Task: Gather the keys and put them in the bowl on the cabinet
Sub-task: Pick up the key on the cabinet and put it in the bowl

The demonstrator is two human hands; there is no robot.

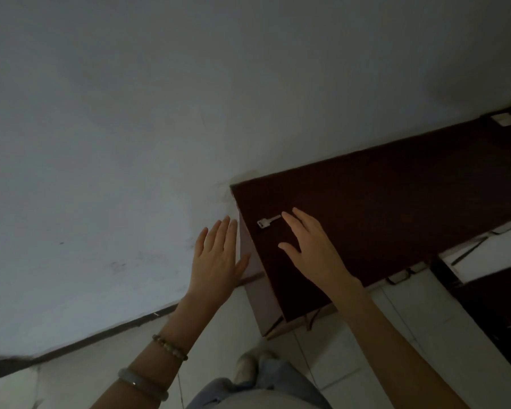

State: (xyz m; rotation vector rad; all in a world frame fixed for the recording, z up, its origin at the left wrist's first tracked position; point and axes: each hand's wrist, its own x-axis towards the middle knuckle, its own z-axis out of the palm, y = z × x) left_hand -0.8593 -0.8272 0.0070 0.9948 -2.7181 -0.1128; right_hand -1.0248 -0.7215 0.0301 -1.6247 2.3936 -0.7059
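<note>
A small silver key (pixel 266 222) lies flat on the dark brown cabinet top (pixel 396 196), near its left end. My right hand (pixel 313 249) hovers over the cabinet just right of the key, fingers spread, its fingertips close to the key's blade; it holds nothing. Beside the cabinet's left edge my left hand (pixel 219 258) is open with fingers together, in front of the wall. No bowl is in view.
A plain white wall (pixel 130 128) runs behind and to the left of the cabinet. A small white object (pixel 503 118) lies at the cabinet's far right end. Pale floor tiles (pixel 337 364) and my shoe (pixel 248 366) are below. A second dark surface (pixel 496 305) sits at lower right.
</note>
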